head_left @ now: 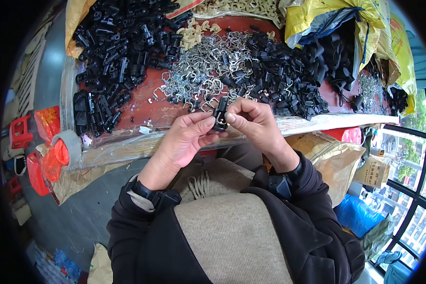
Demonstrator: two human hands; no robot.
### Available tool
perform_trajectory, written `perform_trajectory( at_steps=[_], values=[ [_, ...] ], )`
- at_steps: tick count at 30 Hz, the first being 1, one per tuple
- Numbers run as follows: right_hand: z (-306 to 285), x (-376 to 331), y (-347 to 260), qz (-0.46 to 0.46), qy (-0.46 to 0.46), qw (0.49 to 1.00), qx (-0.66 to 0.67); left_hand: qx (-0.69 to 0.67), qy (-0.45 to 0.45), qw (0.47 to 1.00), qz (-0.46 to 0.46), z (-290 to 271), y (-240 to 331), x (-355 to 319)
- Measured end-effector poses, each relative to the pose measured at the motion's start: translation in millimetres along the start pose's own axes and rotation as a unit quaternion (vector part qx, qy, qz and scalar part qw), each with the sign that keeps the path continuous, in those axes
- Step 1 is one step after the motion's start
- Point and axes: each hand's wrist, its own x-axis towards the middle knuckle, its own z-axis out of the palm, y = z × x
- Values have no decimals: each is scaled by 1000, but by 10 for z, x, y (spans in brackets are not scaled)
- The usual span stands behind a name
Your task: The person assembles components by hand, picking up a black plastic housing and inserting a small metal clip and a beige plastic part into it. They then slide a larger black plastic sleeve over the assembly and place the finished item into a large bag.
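Just over the front edge of the table, both hands meet on one small black plastic part (221, 107), held upright. My left hand (182, 139) is closed around its lower end between thumb and fingers. Thumb and forefinger of my right hand (255, 124) pinch at its right side, by a small shiny bent metal hook (220, 119) that sits against the part. Whether the hook is fastened in it I cannot tell. Beyond the hands lies a loose pile of silver metal hooks (206, 59), with small black plastic pieces (288, 78) heaped beside it.
Larger black plastic parts (123, 47) fill the table's left. Beige pieces (191, 37) lie at the back, and a yellow bag (336, 19) stands at the back right. A tape roll (70, 144) hangs at the left corner of the wooden table edge (123, 151). Below right is a brown paper sack (324, 156).
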Motion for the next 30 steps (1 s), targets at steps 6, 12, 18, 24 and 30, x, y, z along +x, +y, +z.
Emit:
perform_trajectory(
  at_steps=[6,12,18,24,30],
  values=[
    [-7,-22,29,17,3,1000,23,-3,-10,1000,-6,31,14,-17],
    [13,-65,65,-39,42,996,-67,3,3,1000,-8,-6,-29,2],
    [16,-69,21,-181,78,945,-260,-5,9,1000,-3,26,-35,11],
    [43,-118,-45,-255,101,892,-359,6,10,1000,14,68,-48,3],
    [70,-155,-47,-268,103,866,-409,25,13,999,18,45,-76,-1]
  ],
)
